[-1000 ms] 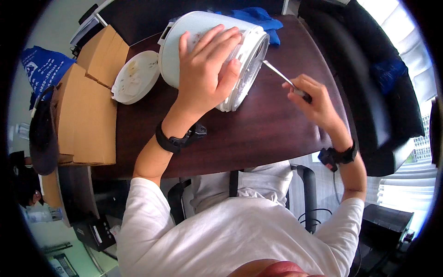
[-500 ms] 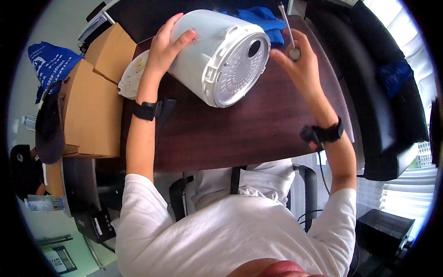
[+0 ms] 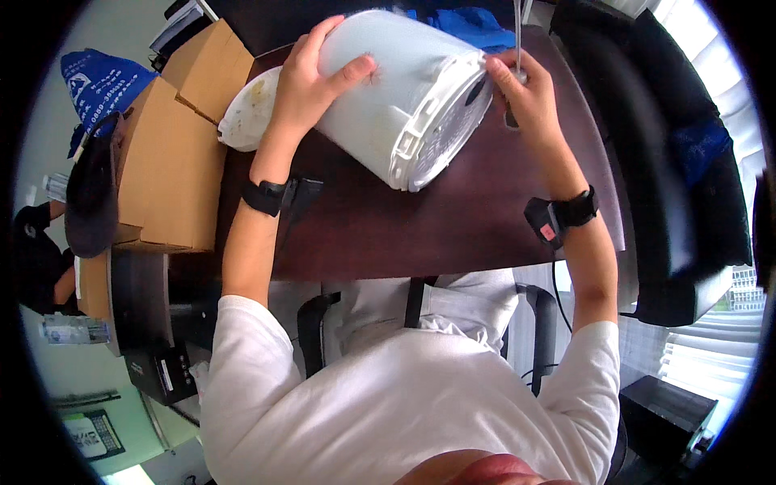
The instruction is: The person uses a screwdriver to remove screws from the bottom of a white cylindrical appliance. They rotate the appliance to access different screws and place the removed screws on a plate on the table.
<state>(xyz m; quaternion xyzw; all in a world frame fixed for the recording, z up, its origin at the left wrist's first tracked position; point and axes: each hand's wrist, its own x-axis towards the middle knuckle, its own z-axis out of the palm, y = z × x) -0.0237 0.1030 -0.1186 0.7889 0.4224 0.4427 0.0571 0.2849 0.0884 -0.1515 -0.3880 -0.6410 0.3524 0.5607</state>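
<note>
The dark reddish-brown table [image 3: 364,234] takes the middle, in front of the seated person. On its right side stands a black sofa [image 3: 647,162]. At the left edge of the table are brown cardboard boxes [image 3: 166,178]. The white bucket [image 3: 388,89] is at the far part of the table, tilted on its side, with its ridged end turned to the right and toward the person. I cannot tell how much of its weight the table carries. Left of the boxes hangs a blue bag [image 3: 105,89] with white print, and behind the bucket lies a blue cloth [image 3: 477,31]. The round white lid [image 3: 246,113], which has stains on it, is between the boxes and the left forearm, partly covered by that arm.

The two hands are apart, one on each side of the bucket. The left hand [image 3: 315,81] is clamped on the bucket's wall, its thumb spread across the surface. The right hand [image 3: 529,93] is closed around a screwdriver [image 3: 518,32], whose metal shaft points away from the person; the handle is mostly hidden. The thumb of this hand is at the rim of the bucket, near a dark round hole [image 3: 477,91]; whether it presses there, I cannot tell.
</note>
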